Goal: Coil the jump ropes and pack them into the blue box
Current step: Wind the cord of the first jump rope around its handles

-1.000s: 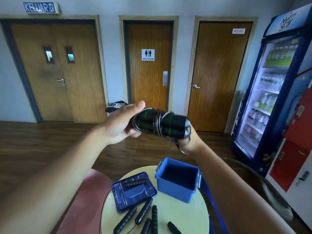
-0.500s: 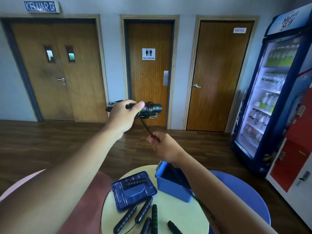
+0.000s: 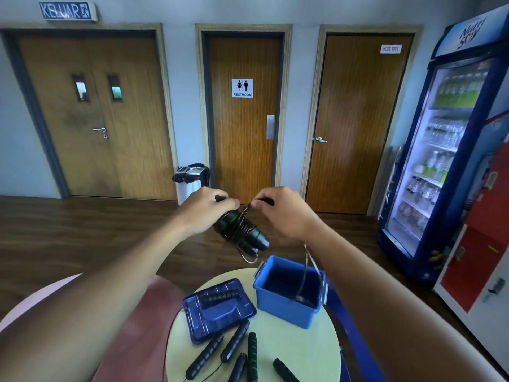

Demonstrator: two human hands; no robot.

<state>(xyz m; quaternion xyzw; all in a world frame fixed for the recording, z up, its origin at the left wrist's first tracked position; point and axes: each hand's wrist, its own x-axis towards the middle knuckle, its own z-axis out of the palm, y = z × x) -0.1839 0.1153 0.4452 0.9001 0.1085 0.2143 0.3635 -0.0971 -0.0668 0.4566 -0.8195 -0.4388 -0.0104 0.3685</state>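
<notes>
Gripping the coiled jump rope (image 3: 242, 234), the left hand (image 3: 205, 209) holds it up near the blue box (image 3: 286, 307) on the table (image 3: 303, 351). The right hand (image 3: 281, 213) pinches its cord (image 3: 305, 268), which seemingly dangles into the box

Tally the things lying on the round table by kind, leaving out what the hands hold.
Blue box: 1
Blue lid: 1
Black rope handles: 5
Total: 7
</notes>
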